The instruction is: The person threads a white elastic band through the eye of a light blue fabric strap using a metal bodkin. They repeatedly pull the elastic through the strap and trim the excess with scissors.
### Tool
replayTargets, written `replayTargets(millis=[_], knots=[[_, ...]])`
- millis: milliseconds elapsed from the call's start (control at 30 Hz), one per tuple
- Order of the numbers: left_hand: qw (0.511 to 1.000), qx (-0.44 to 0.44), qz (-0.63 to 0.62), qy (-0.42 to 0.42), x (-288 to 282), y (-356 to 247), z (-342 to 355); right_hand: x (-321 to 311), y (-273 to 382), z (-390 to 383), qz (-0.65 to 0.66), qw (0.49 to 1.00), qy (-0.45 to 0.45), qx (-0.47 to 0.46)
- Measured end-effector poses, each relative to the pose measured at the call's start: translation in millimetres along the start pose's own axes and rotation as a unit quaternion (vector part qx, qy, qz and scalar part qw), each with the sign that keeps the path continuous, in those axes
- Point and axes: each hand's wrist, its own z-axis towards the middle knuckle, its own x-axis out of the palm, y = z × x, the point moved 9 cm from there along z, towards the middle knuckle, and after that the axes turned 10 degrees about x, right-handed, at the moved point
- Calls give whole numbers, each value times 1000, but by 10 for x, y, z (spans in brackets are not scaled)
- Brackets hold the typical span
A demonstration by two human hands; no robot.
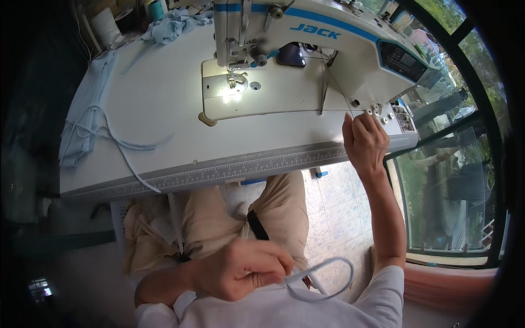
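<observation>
Low in the view, my left hand (249, 268) is closed on a light blue fabric cord (344, 262), which loops out to the right. My right hand (365, 142) is closed at the table's front right, beside several small white bobbins (384, 120); a thin line runs to its fingertips, but what they grip is unclear. Long metal tweezers (323, 94) lie left of it on the bed of the white sewing machine (353, 71). The lit presser foot (233, 82) is at the centre. More pale blue strips (126, 147) lie on the table's left.
The white table (153, 98) has a ruler (219, 176) along its front edge, with my legs below. Crumpled blue fabric (167, 27) and thread cones (106, 24) are at the back left. A bobbin tray (403, 117) sits at the right end, near a window (454, 186).
</observation>
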Motion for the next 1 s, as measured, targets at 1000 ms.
replayTargets(millis=[1000], knots=[[826,-380,311,-276,-1515,526,-2362,279,-98,-1216,412,700,466,352]])
